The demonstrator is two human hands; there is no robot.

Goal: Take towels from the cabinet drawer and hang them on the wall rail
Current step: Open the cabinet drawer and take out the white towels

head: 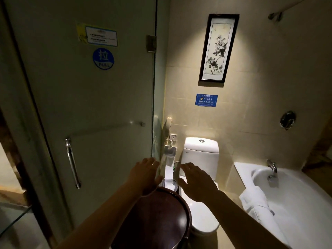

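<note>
Both arms extended forward over a dark round wooden stool (158, 218), used here as the landmark. Left hand (145, 177) above the far left edge of the stool, fingers straight and spread, grip released, nothing held. Right hand (195, 184) above and to the right of the stool, in front of the toilet (201, 159), fingers spread and relaxed, grip released, nothing held.

White towel (255, 203) draped over the near rim of the bathtub (305, 203), well to the right of the stool, apart from both hands.

Frosted glass door (89, 105) to the left of the stool, with a vertical chrome handle (72, 163) and a round blue "PULL" sticker (103, 58). Wall phone (168, 130) and hanging strip of toilet paper (169, 169) just beyond the stool, between the door edge and the toilet. Framed flower painting (218, 47) and blue notice (206, 100) on the wall above the toilet. Tub faucet (272, 169) at the far end of the bathtub. Metal rail bracket (274, 16) high on the wall, far upper right of the stool.
</note>
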